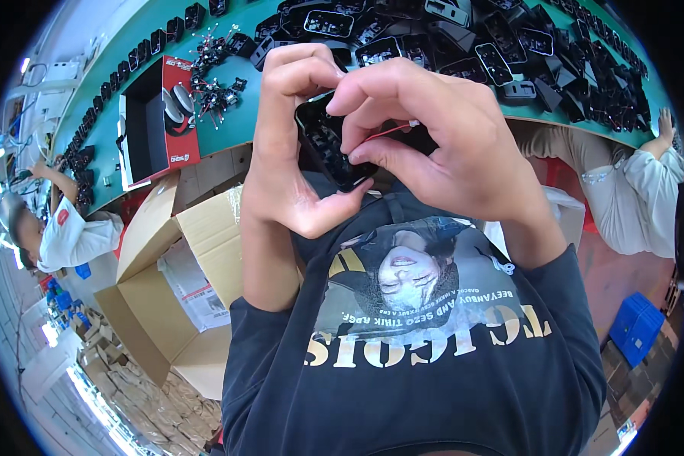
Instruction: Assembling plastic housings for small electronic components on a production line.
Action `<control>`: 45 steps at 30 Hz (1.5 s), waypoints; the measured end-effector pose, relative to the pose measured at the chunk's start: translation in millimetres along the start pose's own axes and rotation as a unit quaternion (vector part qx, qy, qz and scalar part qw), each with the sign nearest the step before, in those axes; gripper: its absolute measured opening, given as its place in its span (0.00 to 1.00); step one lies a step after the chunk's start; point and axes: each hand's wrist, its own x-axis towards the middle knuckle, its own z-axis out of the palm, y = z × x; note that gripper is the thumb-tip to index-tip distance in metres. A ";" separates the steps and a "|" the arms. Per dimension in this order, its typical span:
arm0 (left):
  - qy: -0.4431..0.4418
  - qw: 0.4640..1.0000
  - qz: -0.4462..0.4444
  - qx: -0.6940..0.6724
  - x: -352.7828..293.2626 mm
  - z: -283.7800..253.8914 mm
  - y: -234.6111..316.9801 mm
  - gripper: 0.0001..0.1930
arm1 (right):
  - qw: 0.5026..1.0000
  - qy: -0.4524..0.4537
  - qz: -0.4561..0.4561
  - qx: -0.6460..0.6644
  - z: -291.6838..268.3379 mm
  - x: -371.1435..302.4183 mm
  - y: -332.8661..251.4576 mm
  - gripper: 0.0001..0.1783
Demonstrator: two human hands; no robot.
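My left hand is closed around the edges of a small black rectangular casing, thumb along its near end and fingers over the far end. The casing is tilted, its open inner side with dark parts facing up. Over its right side is my right hand, thumb and forefinger pinched together at the casing. A thin red wire comes out of that pinch and ends in a small pale tip near the palm. What else the fingertips cover is hidden.
A green table carries a heap of black casings and several small wired parts. A red-and-black box holds grey parts. Below stands an open cardboard box. Other people sit at left and right.
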 end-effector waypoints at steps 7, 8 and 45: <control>-0.049 0.999 -0.007 0.007 7.5 -4.5 10.6 0.50 | 0.997 0.007 -0.044 -0.066 -2.1 -3.7 -12.0 0.28; -0.050 0.999 -0.013 0.004 7.8 -4.2 12.0 0.50 | 0.997 0.007 -0.044 -0.062 -1.7 -3.7 -12.3 0.28; 0.064 0.962 -0.215 -0.154 -37.8 63.2 12.7 0.42 | 0.850 0.164 0.219 0.449 6.8 -84.4 45.0 0.39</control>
